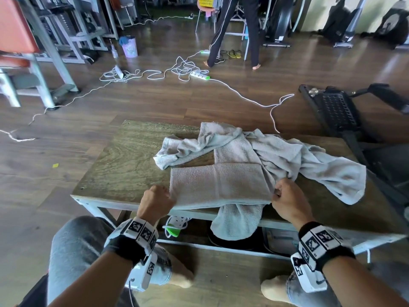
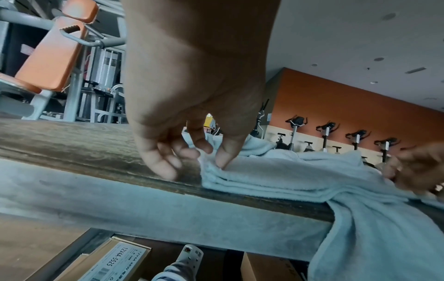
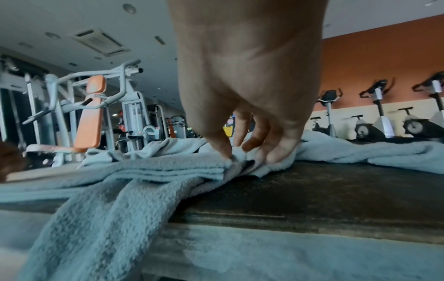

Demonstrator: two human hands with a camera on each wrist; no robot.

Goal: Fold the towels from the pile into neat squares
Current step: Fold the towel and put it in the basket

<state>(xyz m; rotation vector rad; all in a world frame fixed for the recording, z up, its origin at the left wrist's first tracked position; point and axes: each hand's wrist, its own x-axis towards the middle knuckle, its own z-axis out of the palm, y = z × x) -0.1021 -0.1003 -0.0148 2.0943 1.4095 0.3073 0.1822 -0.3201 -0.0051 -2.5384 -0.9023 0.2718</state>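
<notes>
A grey towel point(image 1: 219, 182), folded into a flat layered rectangle, lies at the near edge of the low wooden table point(image 1: 124, 160). My left hand point(image 1: 156, 201) pinches its near left corner point(image 2: 211, 163) between thumb and forefinger. At the opposite end, my right hand point(image 1: 287, 200) pinches the near right corner point(image 3: 236, 159). Part of a towel point(image 1: 236, 220) hangs over the table's front edge between my hands. A loose pile of grey towels point(image 1: 276, 149) lies crumpled behind and to the right of the folded one.
Cardboard boxes point(image 2: 115, 262) and a white power strip point(image 1: 177, 224) sit under the table. White cables point(image 1: 181, 69) trail across the floor beyond it. A person's legs point(image 1: 234, 32) stand at the back. A black machine frame point(image 1: 340, 111) is close on the right.
</notes>
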